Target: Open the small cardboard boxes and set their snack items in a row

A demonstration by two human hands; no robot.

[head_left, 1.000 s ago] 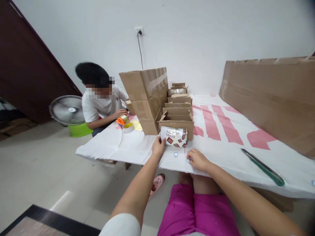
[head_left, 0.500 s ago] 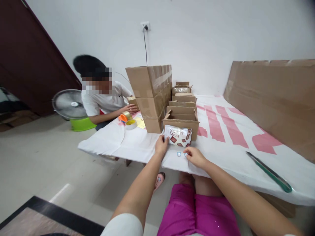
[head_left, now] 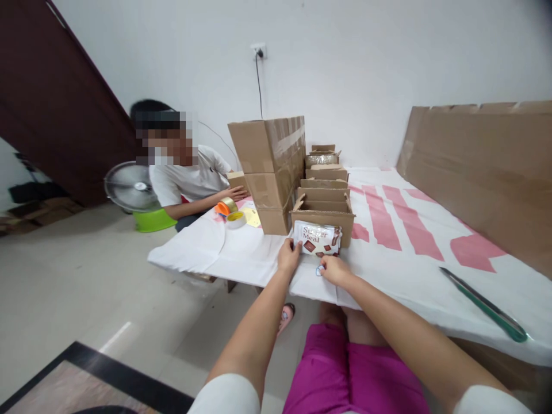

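My left hand (head_left: 288, 256) grips the left edge of a white pouch (head_left: 318, 238) with brown pictures and "Meal" printed on it, thumb at the front. The pouch leans upright against the front of an open cardboard box (head_left: 325, 219). Just below the pouch, the fingers of my right hand (head_left: 336, 270) are pinched together at a small white piece with a blue edge (head_left: 319, 270), lying on the white table cover. Part of this piece is behind the fingertips, and its kind is too small to make out.
Taped cartons (head_left: 269, 198) are stacked left of a row of open boxes. Tape rolls (head_left: 236, 219) lie further left, near a co-worker (head_left: 194, 178) holding a small box. A green-handled knife (head_left: 487, 305) lies at right. A large cardboard sheet (head_left: 478, 172) stands behind.
My right hand has moved slightly left. Two small blue-edged pieces showed before; now only one is visible. My left hand stays on the pouch. The view has shifted a little.
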